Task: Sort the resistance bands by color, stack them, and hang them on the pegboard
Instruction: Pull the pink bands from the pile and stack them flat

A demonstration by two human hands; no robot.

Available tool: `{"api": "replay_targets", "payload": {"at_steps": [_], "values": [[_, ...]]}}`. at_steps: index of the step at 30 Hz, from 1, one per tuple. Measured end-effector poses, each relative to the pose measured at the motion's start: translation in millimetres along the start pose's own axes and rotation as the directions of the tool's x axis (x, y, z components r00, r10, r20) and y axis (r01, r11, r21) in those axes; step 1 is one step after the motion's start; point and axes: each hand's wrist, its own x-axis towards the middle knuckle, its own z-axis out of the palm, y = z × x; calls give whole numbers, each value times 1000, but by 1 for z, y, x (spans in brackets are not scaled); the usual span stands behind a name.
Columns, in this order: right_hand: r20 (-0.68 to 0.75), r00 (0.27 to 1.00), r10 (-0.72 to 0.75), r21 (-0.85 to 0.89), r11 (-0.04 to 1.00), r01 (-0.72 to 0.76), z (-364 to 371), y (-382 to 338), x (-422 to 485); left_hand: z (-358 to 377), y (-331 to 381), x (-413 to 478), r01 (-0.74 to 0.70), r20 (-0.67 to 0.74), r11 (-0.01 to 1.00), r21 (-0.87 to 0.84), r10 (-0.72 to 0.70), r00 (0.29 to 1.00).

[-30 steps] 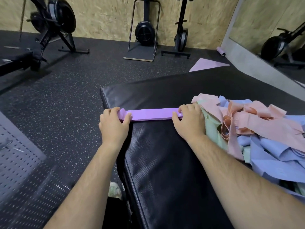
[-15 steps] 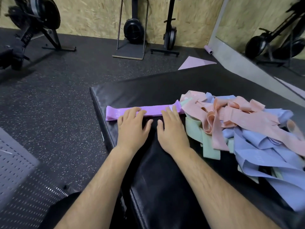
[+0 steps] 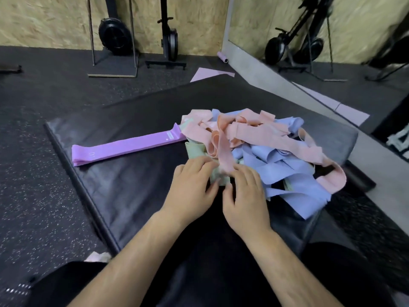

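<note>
- Tangled pile of pink, blue and green resistance bands (image 3: pixel 272 149) sits on the right half of a black mat (image 3: pixel 124 189).
- Purple band (image 3: pixel 128 145) lies flat on the mat left of the pile, with its far end touching the pile.
- Green band (image 3: pixel 218 180) is at the pile's near edge, with a pink strip (image 3: pixel 224 151) draped over it.
- Left hand (image 3: pixel 192 191): fingertips on top of the green band, thumb at its edge, pinching it.
- Right hand (image 3: pixel 245 196): fingers over the pink strip's end, thumb by the green band. Too blurred to tell if it's gripping.
- The hands are side by side, thumbs nearly touching.
- Speckled rubber floor (image 3: pixel 33 173) around the mat, exercise machines (image 3: pixel 115 36) along the chipboard wall.
</note>
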Motion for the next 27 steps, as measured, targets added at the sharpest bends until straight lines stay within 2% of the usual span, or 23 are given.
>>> {"api": "replay_targets", "payload": {"at_steps": [3,7,13,16,19,22,24,27], "values": [[73,997,39,21,999,-41,1,7,0,14,7,-4,-54,63,998,20,52,997],[137,989,54,25,998,-58,4,7,4,16,3,-5,-53,93,999,-10,54,994],[66,998,23,126,992,-31,-6,4,2,12,6,-5,-48,69,999,-17,50,996],[16,999,-31,134,991,29,-11,2,-5,8,13,-9,-29,34,999,-26,30,999],[-7,990,-141,122,982,141,-16,0,-16,2,25,-20,35,7,993,-109,-35,999],[-41,975,-219,137,965,222,-25,0,-33,-5,36,-34,114,46,968,-222,-106,993],[-75,966,-249,164,952,258,-31,2,-45,-6,38,-42,75,36,974,-215,-69,997],[-155,948,-279,225,924,309,-41,4,-63,-5,43,-57,-17,-65,994,-107,10,998]]}}
